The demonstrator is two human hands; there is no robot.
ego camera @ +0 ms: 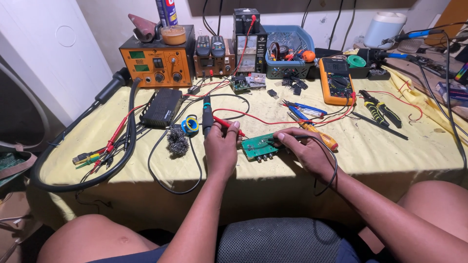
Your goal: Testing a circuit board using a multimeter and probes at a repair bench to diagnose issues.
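A person's left hand [222,146] grips a red probe [228,125], its tip at the green circuit board [259,145] just beyond the fingertips; the right hand [304,148] pinches a black probe [292,138] onto it. Testing appears underway, the multimeter [336,80] well beyond.

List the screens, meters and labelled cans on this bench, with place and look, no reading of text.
Orange station: back left, boxy, two small green displays.
Brown unit: beside it, small dark screen.
Black power supply: back centre, pale needle dials.
Multimeter: right of centre, lying flat, orange case, grey screen.
Spray can: behind the station, upright, blue with a label.
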